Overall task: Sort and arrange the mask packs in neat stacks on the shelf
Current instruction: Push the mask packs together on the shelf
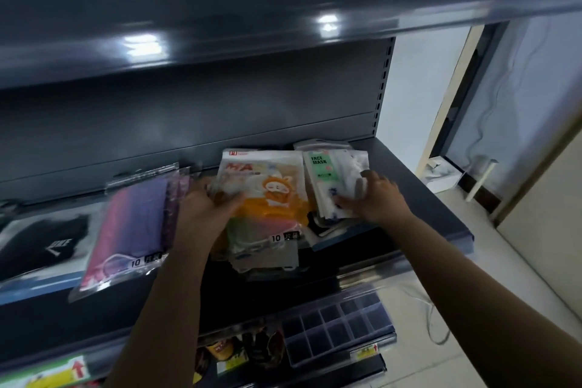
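The dark shelf (pixel 409 173) carries everything: a black pack (pixel 41 242) far left, a purple pack (pixel 132 224) beside it, then the orange cartoon pack (pixel 267 198) in the middle. My left hand (pixel 204 208) has its grip clamped on that pack's left edge. My right hand (pixel 378 198) lies with fingers spread flat on the white face-mask packs (pixel 333 183) (long axis running front to back), just right of the orange one.

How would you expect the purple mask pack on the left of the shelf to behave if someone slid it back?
The purple mask pack looks like a thin clear plastic bag, so it would probably flex, not push stiffly. Its glossy film likely slides easily on the shelf. It overhangs the front edge, so a careless nudge might drop it.
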Tool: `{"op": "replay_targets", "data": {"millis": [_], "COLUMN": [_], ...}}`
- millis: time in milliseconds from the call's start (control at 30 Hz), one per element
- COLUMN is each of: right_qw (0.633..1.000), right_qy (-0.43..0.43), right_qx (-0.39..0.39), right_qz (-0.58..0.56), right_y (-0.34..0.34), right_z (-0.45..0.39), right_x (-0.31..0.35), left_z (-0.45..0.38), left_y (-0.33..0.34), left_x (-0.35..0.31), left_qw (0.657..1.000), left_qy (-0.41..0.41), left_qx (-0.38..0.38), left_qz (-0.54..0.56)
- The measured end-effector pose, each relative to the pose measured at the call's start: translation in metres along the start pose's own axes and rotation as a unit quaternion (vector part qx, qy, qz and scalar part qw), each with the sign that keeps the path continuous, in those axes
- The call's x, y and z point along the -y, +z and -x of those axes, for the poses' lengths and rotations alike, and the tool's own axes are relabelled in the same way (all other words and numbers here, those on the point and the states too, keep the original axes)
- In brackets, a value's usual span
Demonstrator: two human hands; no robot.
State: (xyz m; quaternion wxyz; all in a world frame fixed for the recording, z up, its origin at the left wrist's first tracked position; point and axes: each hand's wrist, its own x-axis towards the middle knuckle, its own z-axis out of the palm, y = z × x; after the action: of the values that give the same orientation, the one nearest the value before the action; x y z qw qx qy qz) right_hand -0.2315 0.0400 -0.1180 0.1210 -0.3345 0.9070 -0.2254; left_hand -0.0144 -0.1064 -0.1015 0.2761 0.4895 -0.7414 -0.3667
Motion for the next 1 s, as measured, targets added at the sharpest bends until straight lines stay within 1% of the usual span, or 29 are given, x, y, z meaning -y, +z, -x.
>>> {"op": "replay_targets", "data": {"millis": [100, 200, 267, 333, 433, 533, 600, 667, 733, 833, 933, 1000], "right_qw": [0.999, 0.989, 0.983, 0.972, 0.936, 0.886, 0.856, 0.835, 0.821, 0.803, 0.770, 0.756], "right_qy": [0.007, 0.011, -0.012, -0.033, -0.060, -0.087, -0.102, -0.108, -0.123, -0.145, -0.151, -0.162], "right_qx": [-0.016, -0.028, -0.033, -0.032, -0.022, -0.011, 0.010, 0.050, 0.091, 0.135, 0.195, 0.228], "right_qz": [-0.048, -0.148, -0.181, -0.231, -0.346, -0.455, -0.506, -0.538, -0.550, -0.562, -0.589, -0.592], "right_y": [-0.002, -0.006, -0.011, -0.014, -0.018, -0.021, -0.023, -0.023, -0.021, -0.013, -0.003, 0.005], "right_z": [-0.008, -0.013, -0.015, -0.018, -0.022, -0.019, -0.015, -0.007, 0.002, 0.020, 0.043, 0.060], "right_x": [-0.009, -0.014, -0.015, -0.016, -0.015, -0.012, -0.011, -0.007, 0.001, 0.017, 0.041, 0.057], "left_z": [0.005, 0.009, 0.015, 0.022, 0.033, 0.050, 0.067, 0.088, 0.110, 0.140, 0.169, 0.186], "left_y": [0.002, 0.003, 0.003, 0.003, 0.000, -0.007, -0.012, -0.016, -0.019, -0.027, -0.040, -0.052], "left_x": [-0.002, -0.003, -0.006, -0.011, -0.015, -0.017, -0.019, -0.018, -0.014, -0.001, 0.011, 0.024], "left_qw": [0.999, 0.997, 0.995, 0.991, 0.980, 0.966, 0.947, 0.931, 0.925, 0.901, 0.881, 0.864], "left_qy": [0.012, -0.001, -0.002, 0.009, 0.024, 0.019, 0.019, 0.025, 0.029, 0.019, 0.005, -0.009], "left_qx": [-0.019, -0.046, -0.073, -0.107, -0.153, -0.185, -0.214, -0.233, -0.247, -0.297, -0.363, -0.407], "left_qz": [0.027, 0.063, 0.062, 0.086, 0.124, 0.178, 0.239, 0.278, 0.287, 0.316, 0.302, 0.298]}}
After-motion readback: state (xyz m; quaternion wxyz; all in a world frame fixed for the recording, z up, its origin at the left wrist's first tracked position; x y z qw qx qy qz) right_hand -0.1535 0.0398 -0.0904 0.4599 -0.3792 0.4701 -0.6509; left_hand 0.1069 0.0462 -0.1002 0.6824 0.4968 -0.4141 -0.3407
